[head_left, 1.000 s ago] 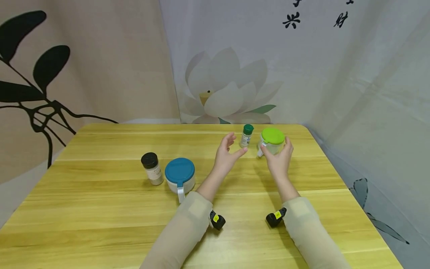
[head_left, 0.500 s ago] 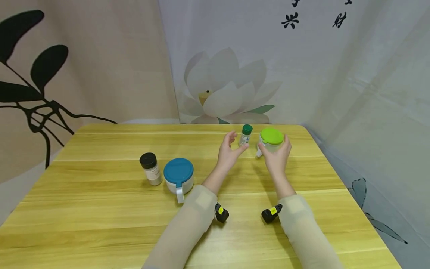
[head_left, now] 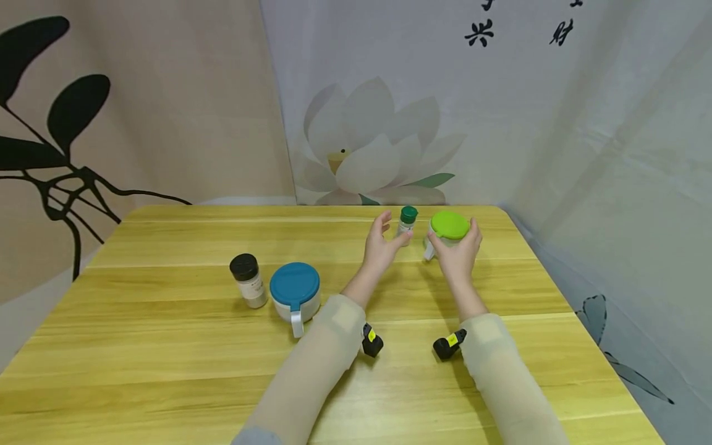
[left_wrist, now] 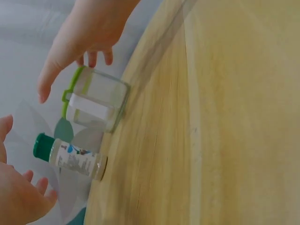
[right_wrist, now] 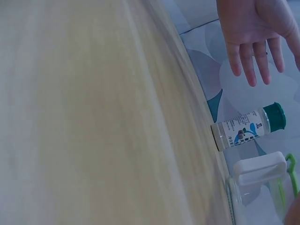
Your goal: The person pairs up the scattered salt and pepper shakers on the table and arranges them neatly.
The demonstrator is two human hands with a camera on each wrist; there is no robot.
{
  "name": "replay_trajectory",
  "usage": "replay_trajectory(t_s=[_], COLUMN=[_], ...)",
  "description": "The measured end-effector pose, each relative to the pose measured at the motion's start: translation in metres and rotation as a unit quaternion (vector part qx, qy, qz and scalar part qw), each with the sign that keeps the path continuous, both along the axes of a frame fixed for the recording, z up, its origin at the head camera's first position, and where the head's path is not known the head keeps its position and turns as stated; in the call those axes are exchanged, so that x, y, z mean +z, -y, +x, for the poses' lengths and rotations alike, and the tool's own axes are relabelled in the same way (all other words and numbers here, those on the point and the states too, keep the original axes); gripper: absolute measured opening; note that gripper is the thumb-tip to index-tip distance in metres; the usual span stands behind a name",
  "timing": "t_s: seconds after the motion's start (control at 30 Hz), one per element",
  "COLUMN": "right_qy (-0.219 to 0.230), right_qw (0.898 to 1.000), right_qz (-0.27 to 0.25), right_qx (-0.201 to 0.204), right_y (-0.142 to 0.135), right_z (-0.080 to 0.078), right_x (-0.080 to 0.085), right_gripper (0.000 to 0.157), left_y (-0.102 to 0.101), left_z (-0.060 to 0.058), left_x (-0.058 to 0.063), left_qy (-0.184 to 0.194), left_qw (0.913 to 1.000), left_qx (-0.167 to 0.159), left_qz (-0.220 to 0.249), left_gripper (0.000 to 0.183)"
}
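Near the far right of the table stands a clear jar (left_wrist: pixel 96 96) with a lime-green lid (head_left: pixel 449 224) and a white handle (right_wrist: pixel 260 168). My right hand (head_left: pixel 458 254) is spread at this jar, fingers on its right side and thumb by the handle in the head view. In the left wrist view that thumb stands apart from the lid. Left of the jar is a small shaker bottle (right_wrist: pixel 241 130) with a dark green cap (head_left: pixel 408 214) and a printed label. My left hand (head_left: pixel 381 245), fingers apart, reaches beside the bottle, its thumb overlapping the label in the head view.
On the left of the wooden table (head_left: pixel 167 358) stand a black-capped shaker jar (head_left: pixel 249 281) and a white pot with a blue lid (head_left: pixel 295 284), its handle toward the front. A printed cloth (head_left: pixel 556 123) hangs behind the table's far edge.
My left hand has moved a little forward and right, bringing the thumb over the green-capped bottle in view. The right hand has shifted only slightly. Jars and bottles stay put.
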State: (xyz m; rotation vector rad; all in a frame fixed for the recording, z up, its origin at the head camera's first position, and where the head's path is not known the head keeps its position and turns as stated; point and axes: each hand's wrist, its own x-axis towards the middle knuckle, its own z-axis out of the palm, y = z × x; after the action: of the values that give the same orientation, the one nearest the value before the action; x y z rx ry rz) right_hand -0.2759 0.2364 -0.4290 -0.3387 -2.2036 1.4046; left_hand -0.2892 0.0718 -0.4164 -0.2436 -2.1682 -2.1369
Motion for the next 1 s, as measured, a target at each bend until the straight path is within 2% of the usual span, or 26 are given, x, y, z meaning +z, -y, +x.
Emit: replay_trajectory(t_s=[0.13,0.4,0.57,0.8,1.0], right_qy=[0.006,0.013,0.018,0.016,0.016], right_qw=[1.000,1.000,1.000,1.000,0.999], right_qz=[-0.002,0.011,0.005,-0.014,-0.028], right_qx=[0.001,0.009,0.013,0.017,-0.001], right_y=[-0.003,-0.006,-0.007,-0.006,0.000], right_z=[-0.003,-0.009,-0.014,-0.017,-0.020], right_x=[-0.002,-0.005,-0.007,-0.009,-0.011], right_gripper=[0.104,0.105,0.105,0.107,0.107], left_y=[-0.003,-0.005,-0.002,0.000,-0.001], left_z=[-0.010,-0.027,-0.034,-0.044,-0.051], left_x=[-0.003,-0.005,-0.008,-0.004,0.000], left_qy=[0.002,0.022,0.032,0.025,0.027], left_qw=[1.0000,0.9984,0.9967,0.9927,0.9889], left_qx=[-0.005,-0.007,-0.025,-0.045,-0.056], left_qz=[-0.006,-0.051,-0.070,-0.109,-0.135], left_gripper=[0.069,0.071,0.072,0.069,0.069])
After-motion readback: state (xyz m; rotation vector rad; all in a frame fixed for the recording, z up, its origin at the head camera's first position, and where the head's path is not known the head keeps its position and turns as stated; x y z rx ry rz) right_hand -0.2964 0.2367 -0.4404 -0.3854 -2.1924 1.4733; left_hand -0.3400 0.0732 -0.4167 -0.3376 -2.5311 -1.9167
